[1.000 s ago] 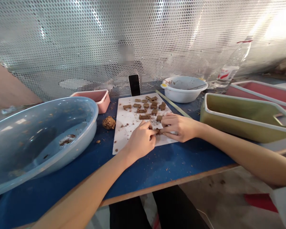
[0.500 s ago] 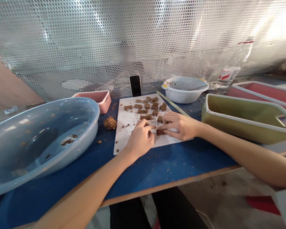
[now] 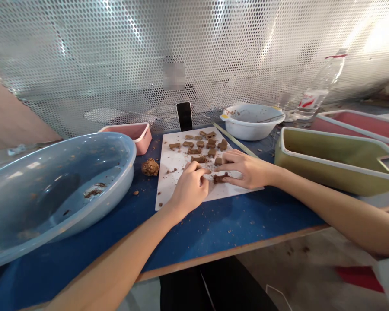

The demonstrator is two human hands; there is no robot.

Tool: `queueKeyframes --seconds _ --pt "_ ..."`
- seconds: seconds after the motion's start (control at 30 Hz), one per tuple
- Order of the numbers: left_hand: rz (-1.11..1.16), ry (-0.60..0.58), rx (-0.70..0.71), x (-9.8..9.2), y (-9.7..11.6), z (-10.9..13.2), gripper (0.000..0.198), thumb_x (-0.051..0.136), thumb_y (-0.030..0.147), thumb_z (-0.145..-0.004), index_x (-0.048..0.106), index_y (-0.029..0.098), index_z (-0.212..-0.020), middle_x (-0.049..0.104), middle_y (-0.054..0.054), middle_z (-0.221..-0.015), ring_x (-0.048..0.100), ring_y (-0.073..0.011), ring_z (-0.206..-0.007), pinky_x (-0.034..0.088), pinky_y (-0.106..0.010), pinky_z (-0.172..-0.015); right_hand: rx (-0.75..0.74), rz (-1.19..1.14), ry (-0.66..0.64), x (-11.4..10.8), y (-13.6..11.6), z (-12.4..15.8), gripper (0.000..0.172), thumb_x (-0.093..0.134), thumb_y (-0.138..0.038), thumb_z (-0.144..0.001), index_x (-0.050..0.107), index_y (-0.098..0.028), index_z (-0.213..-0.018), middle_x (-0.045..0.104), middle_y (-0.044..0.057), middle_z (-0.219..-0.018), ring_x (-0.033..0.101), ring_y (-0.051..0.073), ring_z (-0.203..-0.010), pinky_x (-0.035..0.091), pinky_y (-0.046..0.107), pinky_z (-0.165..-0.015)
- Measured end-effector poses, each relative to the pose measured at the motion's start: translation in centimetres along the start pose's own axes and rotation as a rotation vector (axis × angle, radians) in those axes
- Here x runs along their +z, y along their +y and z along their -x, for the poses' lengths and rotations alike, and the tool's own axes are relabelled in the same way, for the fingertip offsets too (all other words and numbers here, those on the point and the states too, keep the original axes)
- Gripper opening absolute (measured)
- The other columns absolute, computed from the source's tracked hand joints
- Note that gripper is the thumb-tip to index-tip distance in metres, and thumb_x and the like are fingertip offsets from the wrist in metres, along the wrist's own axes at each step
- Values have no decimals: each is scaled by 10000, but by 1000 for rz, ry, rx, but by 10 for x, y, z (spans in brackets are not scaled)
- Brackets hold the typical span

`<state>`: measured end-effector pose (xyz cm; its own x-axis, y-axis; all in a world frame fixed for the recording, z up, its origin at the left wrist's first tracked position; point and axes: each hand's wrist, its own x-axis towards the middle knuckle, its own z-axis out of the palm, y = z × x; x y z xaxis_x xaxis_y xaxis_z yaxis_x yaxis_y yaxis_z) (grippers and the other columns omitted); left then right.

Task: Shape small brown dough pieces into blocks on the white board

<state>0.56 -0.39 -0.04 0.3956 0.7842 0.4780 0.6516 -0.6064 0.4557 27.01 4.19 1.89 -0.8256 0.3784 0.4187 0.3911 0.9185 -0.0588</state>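
A small brown clay-like piece [image 3: 219, 178] lies low on the white board [image 3: 168, 185], partly covered by fingers. My right hand [image 3: 241, 169] has it at the fingertips, with the thumb against its right end and the index finger just above. Just left of the piece, my left hand [image 3: 192, 183] is curled, index finger and thumb bent toward each other; whether anything is between them is hidden. Beyond both hands, several brown shaped pieces [image 3: 194, 151], some bone-like, are spread over the board among crumbs. A rough brown lump [image 3: 150, 167] sits on the blue table left of the board.
A large blue basin [image 3: 116, 181] stands at the left, a pink container [image 3: 143, 140] behind it. A phone [image 3: 184, 116] leans at the back. To the right are a green stick [image 3: 235, 140], a white basin [image 3: 251, 129], a green bin [image 3: 330, 170] and a bottle [image 3: 314, 97].
My hands have drawn slightly apart around the small brown piece, and more of it now shows. The other pieces lie as before.
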Motion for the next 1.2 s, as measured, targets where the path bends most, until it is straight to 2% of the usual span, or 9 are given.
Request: queueKeyframes --seconds 0.1,0.17,0.37,0.63,0.8,0.93,1.07,1.2 --pt "3 -8 -16 0 0 0 312 555 21 -971 812 166 -1072 684 -97 -1046 671 -271 -1056 614 -458 -995 123 -1 -13 5 1 4 481 761 -575 -1013 776 -215 -1331 661 142 -1226 635 304 -1134 524 529 -1064" --pt "4 -10 -23 -1 1 1 320 556 20 -967 815 170 -1080 687 -95 -1040 669 -270 -1057 613 -450 -992 168 -9 -25 9 2 6 472 786 -613 -984 794 -243 -1278 666 138 -1261 634 316 -1169 520 548 -1083" --pt "-6 -20 -25 0 1 0 317 551 13 -964 814 168 -1050 687 -96 -1044 666 -272 -1066 608 -446 -994 204 8 -64 14 1 7 366 787 -582 -989 814 -246 -1130 671 140 -1265 643 325 -1166 513 549 -1042" --pt "22 -53 -13 0 1 0 333 558 25 -982 824 165 -1125 687 -103 -1077 647 -286 -1142 607 -463 -1042 221 17 -145 -2 1 9 370 823 -563 -958 816 -254 -1159 682 118 -1151 639 313 -1087 504 538 -999" --pt "35 -48 -14 2 0 1 341 558 10 -969 822 171 -1114 692 -101 -1086 638 -285 -1151 606 -471 -1054 212 16 -110 -5 2 10 292 798 -523 -981 806 -269 -1124 701 103 -1112 639 307 -1083 507 508 -998" --pt "32 -43 -4 4 -2 1 324 565 8 -969 816 163 -1102 684 -98 -1071 637 -281 -1127 611 -474 -1043 264 23 -139 -4 1 10 274 801 -498 -965 792 -264 -1107 717 125 -1187 648 343 -1129 510 557 -1018" --pt "23 -41 3 4 -3 1 309 572 7 -973 812 164 -1090 682 -94 -1062 645 -279 -1125 614 -468 -1043 359 16 -222 -6 -2 9 257 740 -497 -986 799 -290 -1126 716 127 -1292 649 378 -1199 499 597 -1059" --pt "17 -46 -3 3 -2 1 295 583 0 -970 810 154 -1078 682 -93 -1057 642 -280 -1122 614 -456 -1036 386 4 -226 -8 -3 8 295 726 -526 -986 787 -274 -1127 705 141 -1291 632 388 -1242 495 587 -1068"
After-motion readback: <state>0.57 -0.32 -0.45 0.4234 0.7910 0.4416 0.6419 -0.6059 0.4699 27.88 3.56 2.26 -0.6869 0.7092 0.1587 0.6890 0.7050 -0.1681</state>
